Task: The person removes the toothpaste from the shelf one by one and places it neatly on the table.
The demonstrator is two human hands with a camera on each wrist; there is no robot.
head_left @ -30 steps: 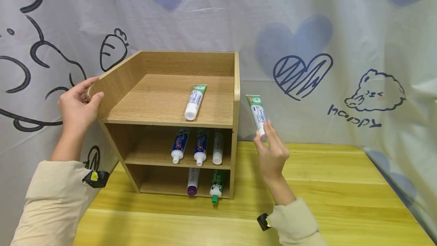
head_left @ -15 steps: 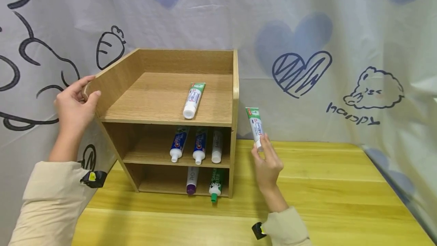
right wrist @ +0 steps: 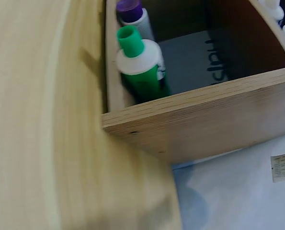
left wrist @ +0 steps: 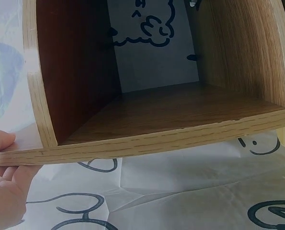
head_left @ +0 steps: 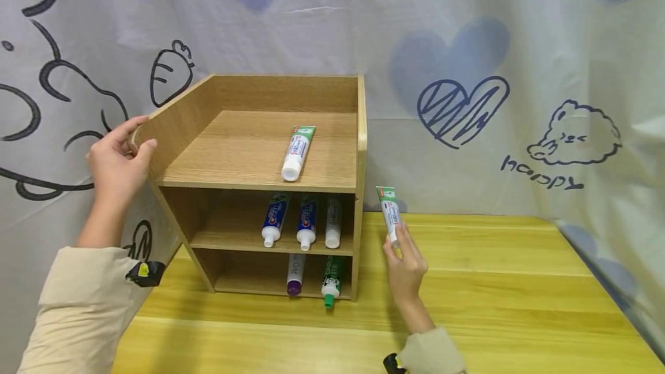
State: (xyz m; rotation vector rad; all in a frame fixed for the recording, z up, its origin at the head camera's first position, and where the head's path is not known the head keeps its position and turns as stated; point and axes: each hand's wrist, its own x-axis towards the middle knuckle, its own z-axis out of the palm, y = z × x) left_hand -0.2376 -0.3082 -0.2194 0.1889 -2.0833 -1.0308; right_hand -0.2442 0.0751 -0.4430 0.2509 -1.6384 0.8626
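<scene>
My left hand grips the upper front corner of the wooden shelf unit; in the left wrist view, thumb and fingers lie on either side of its board. To the right of the unit, my right hand pinches a green and white toothpaste tube near its white cap end, green end up. A similar toothpaste tube lies on the top shelf, cap toward the front. In the right wrist view the right hand is out of sight.
The middle shelf bears two blue toothpaste tubes and a whitish tube. Below lie a purple-capped tube and a green-capped tube, its cap past the front edge. A patterned curtain hangs behind the yellow wooden table.
My right hand has moved down with the toothpaste tube, beside the unit's right side. My left hand keeps its hold on the shelf unit. The tubes on the shelves stay where they were.
</scene>
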